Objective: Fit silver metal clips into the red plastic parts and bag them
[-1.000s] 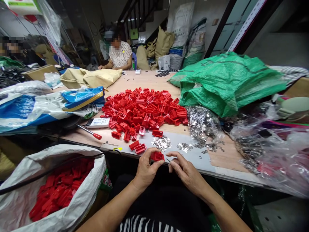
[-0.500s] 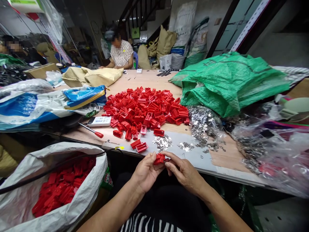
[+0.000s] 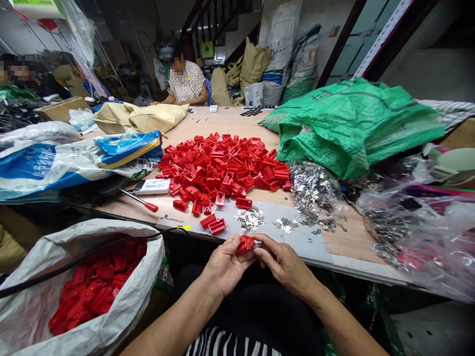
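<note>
My left hand (image 3: 225,262) is closed round a small red plastic housing (image 3: 245,244), held just off the table's front edge. From the right, the thumb and forefinger of my right hand (image 3: 280,259) meet at the housing's side. Whatever those fingertips grip, if anything, is too small to make out. Just beyond my hands lies a little pile of flat metal pieces (image 3: 249,219), with a smaller heap of metal pieces (image 3: 285,225) right of it. A big pile of red housings (image 3: 222,165) covers the table's middle, and two loose housings (image 3: 217,226) lie nearest my left hand.
An open white sack (image 3: 148,277) of red parts stands at lower left. A red-handled tool (image 3: 143,201) lies beside a white box (image 3: 152,186). Right are a clear bag of metal pieces (image 3: 315,185) and a green woven sack (image 3: 363,123). Another person (image 3: 186,81) sits across the table.
The red housing has turned slightly in my left hand's fingers. My right fingertips have shifted a little at its side. The piles on the table look the same.
</note>
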Demonstrator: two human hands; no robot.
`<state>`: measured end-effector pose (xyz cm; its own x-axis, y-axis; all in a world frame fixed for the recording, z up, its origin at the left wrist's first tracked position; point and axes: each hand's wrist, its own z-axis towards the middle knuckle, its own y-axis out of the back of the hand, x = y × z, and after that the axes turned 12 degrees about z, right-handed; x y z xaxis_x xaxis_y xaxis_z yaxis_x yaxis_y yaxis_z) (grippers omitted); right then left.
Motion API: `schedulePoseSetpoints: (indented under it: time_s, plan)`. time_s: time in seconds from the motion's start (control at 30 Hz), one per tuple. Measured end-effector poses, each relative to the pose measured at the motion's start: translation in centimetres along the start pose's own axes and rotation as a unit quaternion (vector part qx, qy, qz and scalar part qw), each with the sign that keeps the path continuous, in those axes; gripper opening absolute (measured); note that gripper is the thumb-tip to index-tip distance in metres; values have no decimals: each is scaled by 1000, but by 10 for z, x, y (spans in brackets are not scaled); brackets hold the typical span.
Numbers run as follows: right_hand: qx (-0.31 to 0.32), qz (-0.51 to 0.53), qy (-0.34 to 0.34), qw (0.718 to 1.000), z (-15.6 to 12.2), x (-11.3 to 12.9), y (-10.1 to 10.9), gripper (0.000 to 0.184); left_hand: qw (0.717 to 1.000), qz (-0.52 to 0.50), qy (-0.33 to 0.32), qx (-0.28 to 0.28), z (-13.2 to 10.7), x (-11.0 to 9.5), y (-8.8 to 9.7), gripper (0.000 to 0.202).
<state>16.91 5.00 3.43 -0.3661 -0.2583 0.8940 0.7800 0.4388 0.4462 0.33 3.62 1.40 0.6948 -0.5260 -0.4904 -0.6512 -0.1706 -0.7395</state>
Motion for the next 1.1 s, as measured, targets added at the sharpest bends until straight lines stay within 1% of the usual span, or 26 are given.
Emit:
schedulePoseSetpoints:
  time_s: [0.1, 0.2, 0.3, 0.4, 0.47, 0.53, 0.57, 0.6, 0.63, 0.67, 0.7, 0.77, 0.8, 0.83, 0.87, 0.9, 0.97, 1.03, 1.1]
  plan:
    - [3, -2, -1, 1000, 0, -1, 0, 35, 1000, -8, 2, 1, 1, 1, 2, 15]
    - [-9, -8, -1, 1000, 0, -1, -1, 34, 1000, -14, -8, 3, 0, 2, 2, 13]
    - [-38, 0, 1, 999, 1, -3, -3, 33, 1000, -10, -20, 21, -1, 5, 2, 10]
    - [-70, 28, 7, 997, 4, -5, -5, 39, 999, -5, -16, 44, -1, 9, 2, 12]
    - [-79, 51, 0, 996, 6, -6, -6, 40, 999, -1, -16, 44, -1, 10, 1, 14]
    - [-78, 75, -13, 994, 7, -8, -6, 41, 998, 31, -38, 35, -3, 9, 0, 16]
    - [-75, 85, -19, 993, 7, -8, -7, 41, 995, 72, -66, 23, -4, 8, 0, 16]
    - [-72, 92, -24, 993, 7, -9, -7, 41, 985, 134, -108, 6, -5, 7, 0, 17]
    - [-70, 97, -28, 992, 7, -9, -7, 41, 962, 215, -164, -16, -6, 6, 1, 17]
    - [-68, 100, -32, 992, 7, -10, -7, 41, 922, 310, -229, -38, -7, 5, 2, 15]
    - [-67, 100, -37, 992, 7, -11, -7, 41, 863, 404, -298, -61, -7, 3, 5, 12]
    - [-71, 96, -45, 992, 7, -13, -6, 41, 718, 553, -412, -93, -6, 0, 11, 5]
    - [-74, 91, -49, 992, 7, -14, -6, 41, 651, 602, -451, -102, -4, -2, 15, 1]
    - [-78, 86, -52, 992, 7, -15, -6, 41, 594, 639, -477, -110, -2, -4, 19, 2]
    - [-82, 81, -54, 992, 8, -16, -5, 41, 550, 665, -491, -119, 1, -6, 23, 3]
    - [-85, 76, -57, 992, 9, -17, -5, 41, 518, 685, -496, -126, 5, -8, 27, 4]
    - [-87, 64, -62, 992, 11, -19, -3, 42, 474, 714, -495, -142, 12, -12, 35, 5]
    - [-89, 45, -62, 993, 15, -23, 0, 40, 449, 724, -498, -160, 17, -15, 43, 6]
    - [-101, 14, -44, 994, 22, -27, 3, 36, 435, 724, -505, -178, 21, -18, 49, 9]
